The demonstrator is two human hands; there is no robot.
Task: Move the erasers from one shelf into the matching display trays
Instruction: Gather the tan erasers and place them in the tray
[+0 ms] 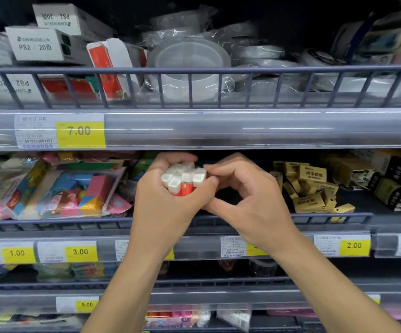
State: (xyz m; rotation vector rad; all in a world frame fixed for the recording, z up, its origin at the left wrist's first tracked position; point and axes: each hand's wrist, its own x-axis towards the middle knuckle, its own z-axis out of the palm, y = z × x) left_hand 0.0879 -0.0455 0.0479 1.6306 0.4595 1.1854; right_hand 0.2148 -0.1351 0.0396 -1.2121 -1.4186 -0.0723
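shelf tag (80, 131) "7.00"; left hand (168, 200) grips erasers (182, 180).

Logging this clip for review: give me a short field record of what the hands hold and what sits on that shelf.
left hand: grips a bundle of white-and-orange erasers
right hand: fingertips pinch the bundle's right side
position: in front of the middle shelf's wire rail
shelf left: bagged colourful erasers
shelf right: loose yellow boxed erasers
display trays: cannot tell
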